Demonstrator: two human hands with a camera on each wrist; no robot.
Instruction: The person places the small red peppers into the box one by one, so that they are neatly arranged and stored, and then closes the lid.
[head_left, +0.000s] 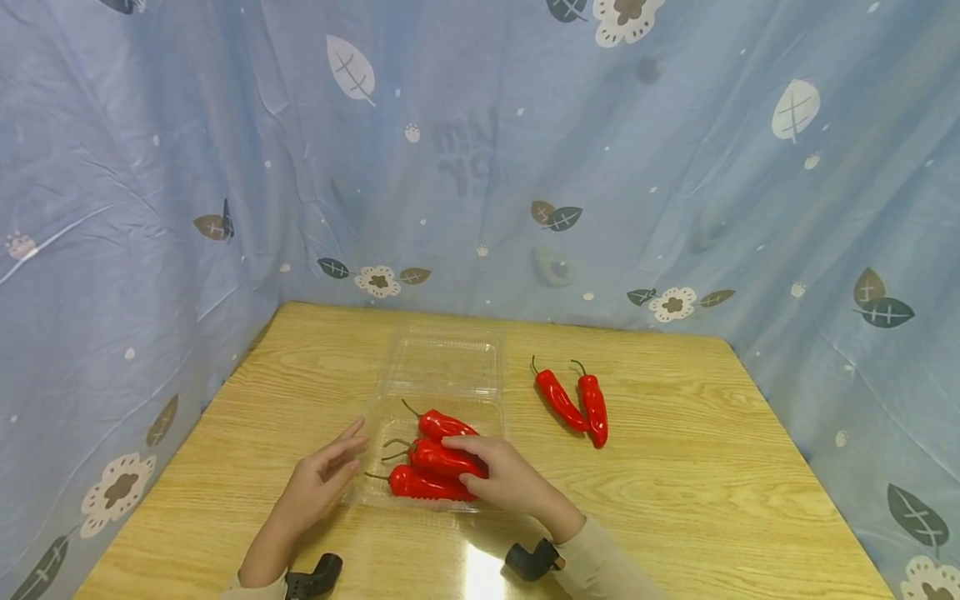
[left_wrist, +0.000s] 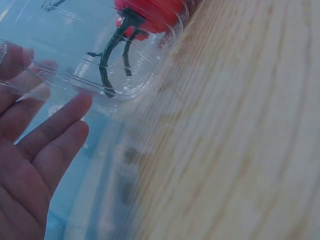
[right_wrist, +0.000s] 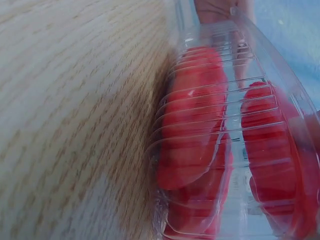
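A clear plastic clamshell box point(head_left: 363, 492) lies on the table with its lid point(head_left: 446, 364) folded back. Several glossy red peppers with green stems lie side by side in its base. My right hand point(head_left: 506, 475) reaches over the right side and grips the middle red pepper point(head_left: 435, 457) between fingers and thumb. One pepper point(head_left: 442, 423) is behind it and another point(head_left: 420, 483) in front, both partly covered by the hand. By the left rim my left hand point(head_left: 318, 483) holds nothing, its fingers relaxed; in the left wrist view the fingertips point(left_wrist: 82, 102) are right at the box wall.
Two more red peppers, one on the left point(head_left: 558, 400) and one on the right point(head_left: 594, 408), lie on the wooden table point(head_left: 690, 467), right of the box, their tips together. A blue patterned curtain point(head_left: 480, 167) hangs behind and along both sides of the table.
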